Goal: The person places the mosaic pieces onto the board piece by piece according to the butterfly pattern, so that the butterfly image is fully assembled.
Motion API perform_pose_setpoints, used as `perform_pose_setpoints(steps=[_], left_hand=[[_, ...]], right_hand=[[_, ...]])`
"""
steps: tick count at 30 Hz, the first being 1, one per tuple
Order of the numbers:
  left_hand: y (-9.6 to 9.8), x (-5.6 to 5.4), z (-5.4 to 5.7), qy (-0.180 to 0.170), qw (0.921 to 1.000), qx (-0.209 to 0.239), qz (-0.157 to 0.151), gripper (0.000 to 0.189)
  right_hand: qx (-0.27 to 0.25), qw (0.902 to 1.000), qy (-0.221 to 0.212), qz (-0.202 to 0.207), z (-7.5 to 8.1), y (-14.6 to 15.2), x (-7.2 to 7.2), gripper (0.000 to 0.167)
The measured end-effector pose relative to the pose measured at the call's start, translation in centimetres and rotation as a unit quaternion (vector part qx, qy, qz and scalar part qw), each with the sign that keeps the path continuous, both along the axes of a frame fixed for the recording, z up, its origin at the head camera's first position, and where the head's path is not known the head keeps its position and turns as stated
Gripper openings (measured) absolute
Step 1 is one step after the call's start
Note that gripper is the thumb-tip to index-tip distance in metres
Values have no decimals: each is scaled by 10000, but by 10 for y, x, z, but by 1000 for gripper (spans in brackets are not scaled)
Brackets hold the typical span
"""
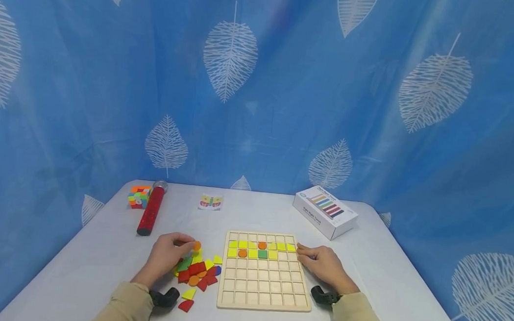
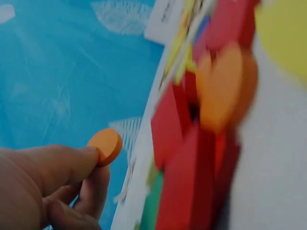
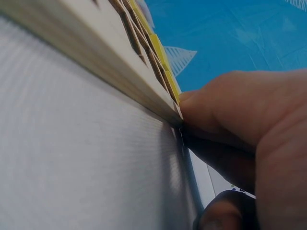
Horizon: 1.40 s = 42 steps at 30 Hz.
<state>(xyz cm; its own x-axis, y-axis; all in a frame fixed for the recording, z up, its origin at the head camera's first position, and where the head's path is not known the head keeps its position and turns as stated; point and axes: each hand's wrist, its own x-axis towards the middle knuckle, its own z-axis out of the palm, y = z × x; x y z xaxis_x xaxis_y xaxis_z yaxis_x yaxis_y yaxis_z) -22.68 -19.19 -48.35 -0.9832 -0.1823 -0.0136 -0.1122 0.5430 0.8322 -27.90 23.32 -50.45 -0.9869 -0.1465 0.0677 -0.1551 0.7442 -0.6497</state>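
Between thumb and fingertip my left hand pinches an orange round tile, held up above a pile of coloured tiles. Red, green, yellow, orange and blue shapes make up that pile, left of the wooden grid board. My right hand grips the board's right edge near its upper corner, its fingertips right at the rim. Yellow tiles, two orange discs and a green square fill much of the second and third rows. The lower rows show bare wood.
A small picture card with a butterfly-like pattern lies behind the pile. At the back left are a puzzle cube and a red tube. A white box stands at the back right, before the blue leaf-patterned curtain.
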Motion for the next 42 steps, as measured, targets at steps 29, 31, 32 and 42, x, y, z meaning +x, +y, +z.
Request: perform_pose_setpoints(steps=[29,31,32,42], left_hand=[[190,-45,15,237,9786,-906,-1835,11],[196,-49,14,275,9776,-986,-1839,11],[198,-50,14,290,9772,-1008,-1845,10],[212,-56,12,468,9679,-1551,-1921,9]], right_hand=[[64,9998,110,172,-3,5,-3,27],[51,9997,181,162,-2,5,-3,27],[42,9997,196,163,-2,5,-3,26],[71,9997,207,131,-3,5,-3,26]])
